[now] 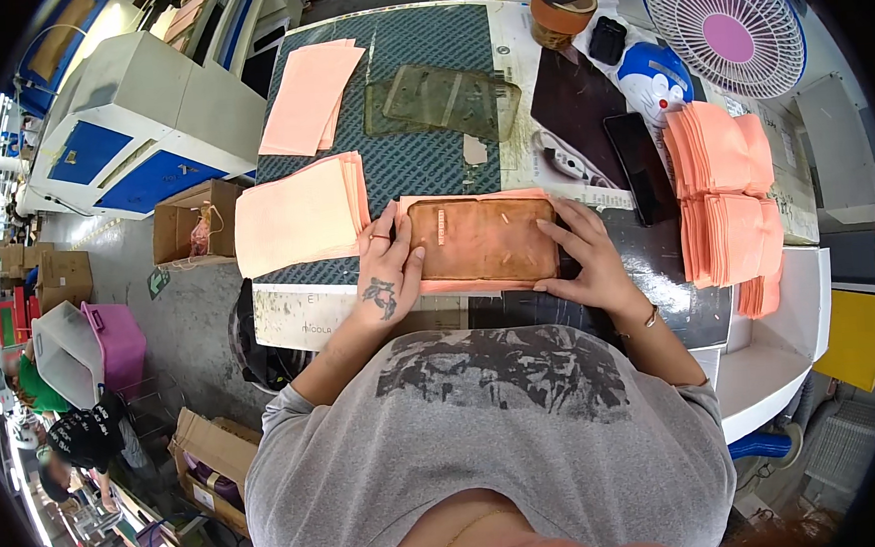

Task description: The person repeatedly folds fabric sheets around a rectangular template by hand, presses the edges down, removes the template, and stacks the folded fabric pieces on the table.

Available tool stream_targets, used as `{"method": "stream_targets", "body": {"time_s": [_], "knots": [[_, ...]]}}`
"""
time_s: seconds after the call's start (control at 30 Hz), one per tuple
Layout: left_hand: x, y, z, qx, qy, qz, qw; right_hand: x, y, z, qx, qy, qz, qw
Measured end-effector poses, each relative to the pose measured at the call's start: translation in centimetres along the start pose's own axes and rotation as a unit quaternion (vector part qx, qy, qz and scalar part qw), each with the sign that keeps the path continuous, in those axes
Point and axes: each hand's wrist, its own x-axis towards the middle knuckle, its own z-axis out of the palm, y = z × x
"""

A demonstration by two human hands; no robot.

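Note:
A translucent amber rectangular plate (486,242) with rounded corners lies in front of me. Peach-coloured sheets (488,284) show around its edges from underneath. My left hand (389,268) grips the plate's left end, its fingers along the side and the thumb near the lower left corner. At the opposite end my right hand (592,259) holds on, with thumb and fingertips over the plate's right edge. Close to my left hand is a fanned stack of peach sheets (299,214).
Further back lie more peach sheets (311,96) and clear greenish plates (447,102). To the right are a dark phone (641,166), bundled peach pieces (723,196), a blue-and-white figure (654,80), a cup (562,10) and a fan (726,30). A cardboard box (194,223) stands left of the table.

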Motion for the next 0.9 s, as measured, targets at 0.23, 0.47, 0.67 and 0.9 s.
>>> {"method": "stream_targets", "body": {"time_s": [0.23,0.47,0.67,0.9], "knots": [[0.3,0.8,-0.6,0.017,-0.016,0.01,1.0,0.2,-0.7,-0.3,-0.049,-0.022,0.005,0.999],[0.6,0.3,-0.1,0.102,-0.092,0.074,0.988,0.9,-2.1,-0.1,-0.124,-0.06,-0.015,0.99],[1.3,2.3,-0.7,0.095,-0.119,0.086,0.985,0.7,-3.1,2.0,-0.218,-0.066,-0.02,0.974],[5.9,1.4,-4.2,0.135,-0.245,0.15,0.948,3.4,-3.2,-1.4,-0.124,-0.1,-0.008,0.987]]}}
